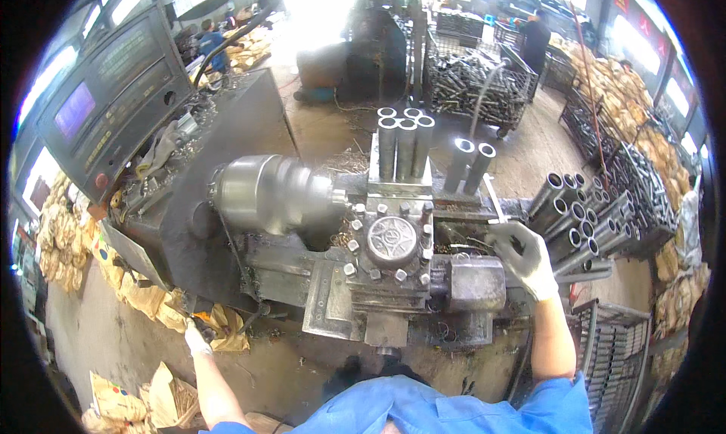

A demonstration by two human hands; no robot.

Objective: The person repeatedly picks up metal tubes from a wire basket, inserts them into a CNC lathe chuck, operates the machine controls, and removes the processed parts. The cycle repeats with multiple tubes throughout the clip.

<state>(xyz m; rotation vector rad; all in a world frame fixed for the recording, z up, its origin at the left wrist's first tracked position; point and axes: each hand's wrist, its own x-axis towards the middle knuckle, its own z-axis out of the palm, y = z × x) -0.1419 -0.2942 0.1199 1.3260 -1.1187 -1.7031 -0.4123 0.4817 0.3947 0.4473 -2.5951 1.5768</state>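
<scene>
My right hand [523, 261], in a grey and white glove, is curled at the right of the lathe's tool post. From its fingers a slim pale metal caliper [495, 201] points up and away. My left hand [198, 339], gloved too, is low at the left beside a brown paper sack [227, 329]; its fingers are too dark and small to make out. Between my hands stands the square tool post [392, 241], ringed with bolts. To its left the lathe chuck [265, 194] looks blurred. Several steel tubes [406, 145] stand upright behind the post, and two more tubes [469, 165] stand right of them.
A bundle of steel tubes [575, 214] leans just beyond my right hand. A control panel [106, 101] rises at the far left. Wire bins [484, 86] full of metal parts stand at the back, near a person in dark clothes [536, 40]. Another person [213, 46] is at the back left.
</scene>
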